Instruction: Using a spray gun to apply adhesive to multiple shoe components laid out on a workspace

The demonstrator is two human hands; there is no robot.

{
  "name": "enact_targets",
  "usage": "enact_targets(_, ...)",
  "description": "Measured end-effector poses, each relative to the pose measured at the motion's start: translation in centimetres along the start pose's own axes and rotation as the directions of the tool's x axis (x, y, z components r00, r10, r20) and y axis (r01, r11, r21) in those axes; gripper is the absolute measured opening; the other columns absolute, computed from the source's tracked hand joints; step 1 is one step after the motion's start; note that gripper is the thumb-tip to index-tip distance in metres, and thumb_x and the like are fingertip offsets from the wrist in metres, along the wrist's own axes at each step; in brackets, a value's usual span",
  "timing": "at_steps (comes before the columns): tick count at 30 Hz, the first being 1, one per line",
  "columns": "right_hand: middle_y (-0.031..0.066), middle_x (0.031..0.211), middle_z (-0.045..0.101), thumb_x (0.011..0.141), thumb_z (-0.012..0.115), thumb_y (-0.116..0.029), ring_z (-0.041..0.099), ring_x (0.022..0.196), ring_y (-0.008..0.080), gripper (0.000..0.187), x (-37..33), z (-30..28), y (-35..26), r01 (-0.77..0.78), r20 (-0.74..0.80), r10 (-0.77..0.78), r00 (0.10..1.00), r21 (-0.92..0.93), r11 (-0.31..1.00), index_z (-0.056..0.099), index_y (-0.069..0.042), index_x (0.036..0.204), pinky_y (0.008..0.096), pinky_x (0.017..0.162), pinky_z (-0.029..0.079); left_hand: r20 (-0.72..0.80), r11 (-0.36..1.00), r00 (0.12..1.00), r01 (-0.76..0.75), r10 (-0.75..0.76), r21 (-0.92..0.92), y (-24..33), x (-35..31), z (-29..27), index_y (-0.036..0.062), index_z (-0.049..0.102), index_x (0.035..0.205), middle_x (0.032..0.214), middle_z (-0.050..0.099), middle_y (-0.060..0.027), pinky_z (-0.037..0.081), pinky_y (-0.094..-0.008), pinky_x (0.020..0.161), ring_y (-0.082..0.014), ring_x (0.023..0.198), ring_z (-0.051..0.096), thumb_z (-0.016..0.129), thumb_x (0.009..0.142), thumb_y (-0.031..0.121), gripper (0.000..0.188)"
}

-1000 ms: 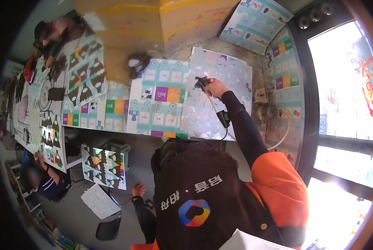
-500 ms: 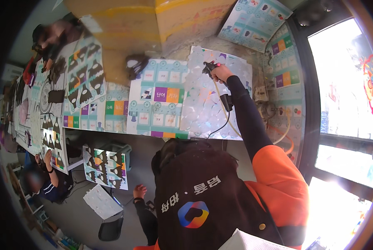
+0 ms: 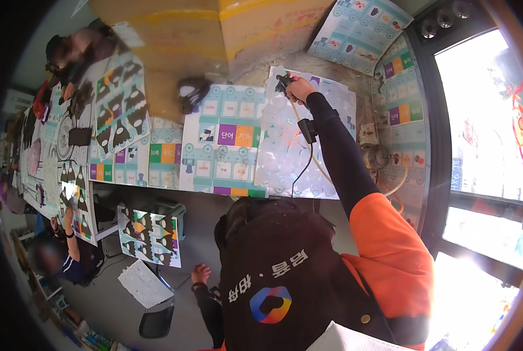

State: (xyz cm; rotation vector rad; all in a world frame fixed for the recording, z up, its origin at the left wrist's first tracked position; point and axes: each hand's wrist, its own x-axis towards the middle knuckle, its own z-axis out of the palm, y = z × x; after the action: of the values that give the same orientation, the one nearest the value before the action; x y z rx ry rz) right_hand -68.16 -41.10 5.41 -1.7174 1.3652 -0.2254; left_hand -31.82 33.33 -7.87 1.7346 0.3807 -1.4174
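My right hand (image 3: 300, 90) is wrapped round the grip of a dark spray gun (image 3: 283, 83), which has a pale hose (image 3: 319, 165) trailing from it. The gun is over the far left part of a sheet of overlapping whitish cut-out shapes (image 3: 302, 137) on the table. My left hand (image 3: 200, 274) hangs low beside my dark apron (image 3: 273, 257), away from the table. Its fingers are loosely bent and apart, and nothing shows in them.
Printed sheets (image 3: 220, 140) cover the table to the left. Cardboard boxes (image 3: 267, 32) stand behind. A board with black cut-outs (image 3: 149, 237) and a white sheet (image 3: 143, 285) are below the table. Two people (image 3: 77, 248) work at left. A bright window (image 3: 477, 111) is at right.
My right hand and the spray gun have moved slightly left and away from me over the whitish shapes. My left hand has shifted a little to the right and nearer to me.
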Motion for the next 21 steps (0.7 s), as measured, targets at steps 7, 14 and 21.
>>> enact_targets(7,0.0105,0.053,0.056,0.071,0.055,-0.011,0.051,0.038,0.0174,0.016,0.8,-1.3,-2.3,-0.152,-0.089,0.172,0.981,0.193,0.969,0.059,0.0,0.061,0.0286,0.036,0.038,0.012,0.992,0.998,0.065,-0.064,-0.109,-1.6,0.3,-2.0,0.0043,0.055,0.107,0.088,0.062,-0.0134,0.046,-0.0328,0.059,-0.0249,0.07,0.061,0.048,0.088,0.021,0.027)
enact_targets(14,0.0107,0.053,0.056,0.072,0.054,-0.011,0.051,0.038,0.0179,0.017,1.9,-2.1,-2.3,-0.171,-0.117,0.219,0.969,0.326,0.93,0.059,0.0,0.06,0.0305,0.036,0.037,-0.042,0.993,0.999,0.012,-0.007,0.116,-1.8,-1.0,-1.2,0.0067,0.054,0.111,0.092,0.063,-0.0142,0.045,-0.0359,0.063,-0.0278,0.074,0.063,0.049,0.088,0.018,0.026)
enact_targets(21,0.0103,0.052,0.056,0.074,0.056,-0.012,0.054,0.042,0.0194,0.017,3.1,-3.7,-1.6,-0.166,-0.247,0.294,0.923,0.434,0.886,0.058,0.0,0.061,0.0323,0.04,0.041,-0.077,0.98,0.997,0.0,0.015,0.197,-0.4,-2.3,0.2,0.0054,0.054,0.111,0.092,0.063,-0.0114,0.047,-0.0324,0.059,-0.024,0.072,0.065,0.058,0.083,0.006,0.028)
